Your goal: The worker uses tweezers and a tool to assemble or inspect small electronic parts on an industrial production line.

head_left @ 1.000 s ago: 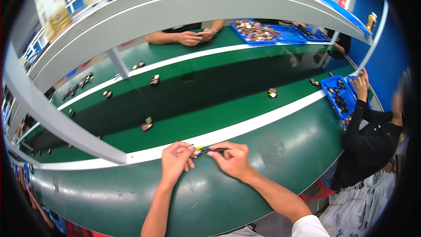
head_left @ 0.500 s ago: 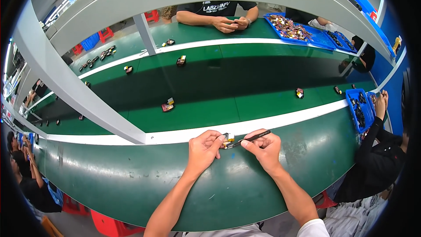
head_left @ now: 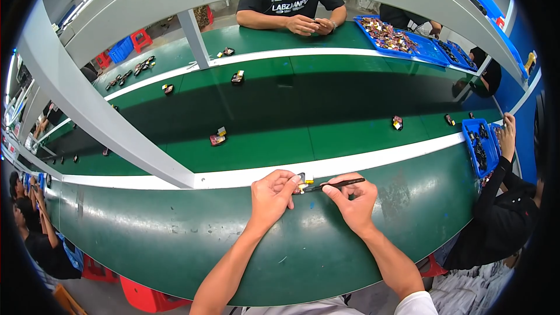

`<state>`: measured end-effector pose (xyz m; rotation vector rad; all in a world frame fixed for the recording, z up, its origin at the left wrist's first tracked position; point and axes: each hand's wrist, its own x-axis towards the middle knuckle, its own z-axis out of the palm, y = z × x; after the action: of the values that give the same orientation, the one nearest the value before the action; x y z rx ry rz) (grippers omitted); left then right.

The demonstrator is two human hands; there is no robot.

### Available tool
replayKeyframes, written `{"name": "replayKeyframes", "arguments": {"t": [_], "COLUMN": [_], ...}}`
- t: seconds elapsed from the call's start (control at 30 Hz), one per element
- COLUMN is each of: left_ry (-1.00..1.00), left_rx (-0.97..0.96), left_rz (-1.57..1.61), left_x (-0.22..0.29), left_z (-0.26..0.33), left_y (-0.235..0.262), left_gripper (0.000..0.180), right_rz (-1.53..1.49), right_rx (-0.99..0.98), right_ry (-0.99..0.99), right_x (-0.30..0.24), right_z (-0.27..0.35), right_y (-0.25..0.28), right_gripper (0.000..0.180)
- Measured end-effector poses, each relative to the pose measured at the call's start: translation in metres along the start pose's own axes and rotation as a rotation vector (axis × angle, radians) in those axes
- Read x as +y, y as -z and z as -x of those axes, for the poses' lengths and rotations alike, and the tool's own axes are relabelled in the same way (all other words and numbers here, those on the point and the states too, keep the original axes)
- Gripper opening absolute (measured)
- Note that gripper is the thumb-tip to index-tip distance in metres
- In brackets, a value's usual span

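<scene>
My left hand [head_left: 273,195] pinches a small dark part with a yellow tag [head_left: 303,181] just above the green bench edge. My right hand [head_left: 352,201] grips black tweezers [head_left: 338,184], whose tip touches that part. Both hands sit close together next to the white strip [head_left: 373,162] that borders the green conveyor belt [head_left: 280,122].
Several small parts ride the belt, such as one [head_left: 217,137] at left and one [head_left: 398,122] at right. A blue tray [head_left: 479,147] of dark parts lies at right beside a co-worker's hand [head_left: 506,135]. Another person [head_left: 294,11] works opposite, near blue trays [head_left: 402,38]. A grey shelf post [head_left: 99,114] crosses left.
The view has tilted down and the hands sit lower in the picture. The left hand still holds the small part, and the tweezers stay at it.
</scene>
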<state>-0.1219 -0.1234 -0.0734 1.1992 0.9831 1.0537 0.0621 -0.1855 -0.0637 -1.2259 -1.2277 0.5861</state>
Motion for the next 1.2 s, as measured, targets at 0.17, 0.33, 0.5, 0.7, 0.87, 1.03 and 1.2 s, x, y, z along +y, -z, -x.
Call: {"name": "replayKeyframes", "arguments": {"t": [0.17, 0.33, 0.5, 0.7, 0.87, 1.03, 1.2], "left_ry": [0.006, -0.012, -0.023, -0.002, -0.002, -0.008, 0.017], "left_rx": [-0.029, -0.052, -0.069, -0.081, -0.083, -0.056, -0.035], "left_rz": [0.000, 0.020, 0.021, 0.004, -0.013, -0.020, -0.049], "left_x": [0.000, -0.003, -0.008, -0.003, -0.003, 0.000, 0.001], "left_z": [0.000, 0.001, -0.001, 0.001, 0.001, 0.002, 0.001], "left_y": [0.001, 0.003, 0.002, 0.003, 0.003, 0.003, 0.003], "left_gripper": [0.016, 0.017, 0.017, 0.017, 0.018, 0.019, 0.020], "right_rz": [0.016, -0.006, -0.017, -0.101, -0.158, -0.118, -0.096], "right_rx": [-0.037, -0.067, -0.091, -0.113, -0.088, -0.082, -0.058], "right_ry": [-0.027, -0.029, -0.061, -0.145, -0.168, -0.145, -0.120], "right_x": [0.006, 0.002, -0.003, -0.002, 0.001, -0.001, 0.002], "right_z": [0.003, 0.003, 0.003, 0.003, 0.003, 0.003, 0.004], "right_y": [-0.003, -0.006, -0.004, -0.005, -0.005, -0.007, -0.007], "right_gripper": [0.014, 0.014, 0.014, 0.013, 0.012, 0.012, 0.012]}}
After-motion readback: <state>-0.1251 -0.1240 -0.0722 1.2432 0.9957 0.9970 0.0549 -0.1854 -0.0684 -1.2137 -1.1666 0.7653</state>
